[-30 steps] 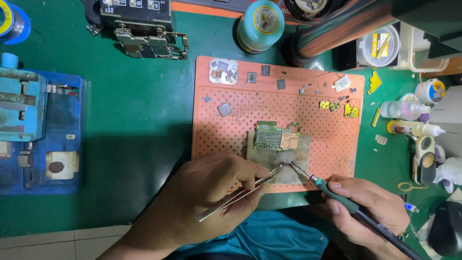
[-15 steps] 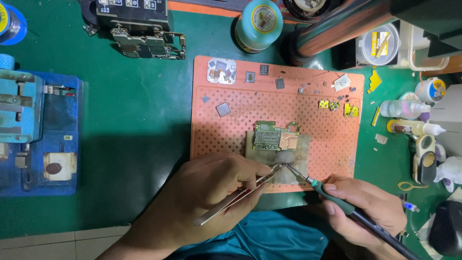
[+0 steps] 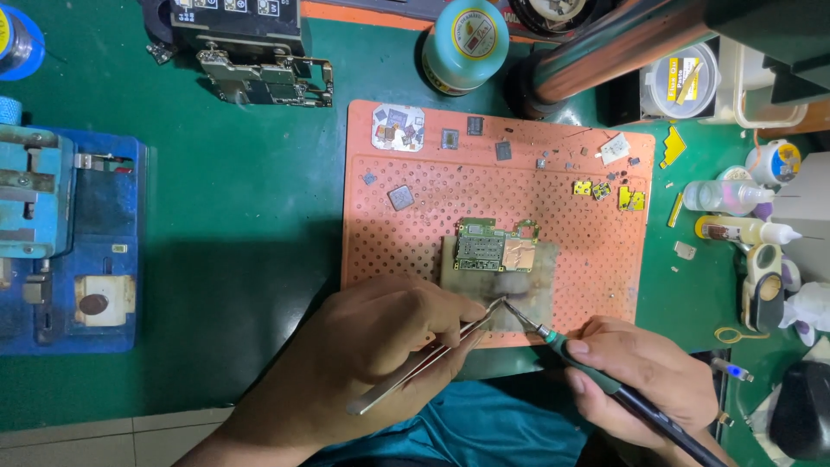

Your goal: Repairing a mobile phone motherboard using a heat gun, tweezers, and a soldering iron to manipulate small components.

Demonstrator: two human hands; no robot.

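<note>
A small green circuit board [image 3: 493, 245] lies on a grey metal plate [image 3: 534, 281] in the middle of an orange perforated work mat [image 3: 415, 233]. My left hand [image 3: 380, 342] grips metal tweezers [image 3: 432, 356] whose tips rest at the plate's near edge. My right hand [image 3: 644, 376] holds a dark soldering iron [image 3: 588, 363]; its tip meets the tweezers' tips just below the board. Small chips and yellow parts lie scattered along the mat's far edge.
A blue phone-holding jig [image 3: 65, 238] stands at the left on the green mat. Another circuit board [image 3: 264, 78] and a teal round tin [image 3: 464, 43] sit at the back. Bottles, jars and a white tub [image 3: 683, 78] crowd the right side.
Both hands have shifted slightly; the tweezers' tips and the iron's tip stay together at the plate's near edge.
</note>
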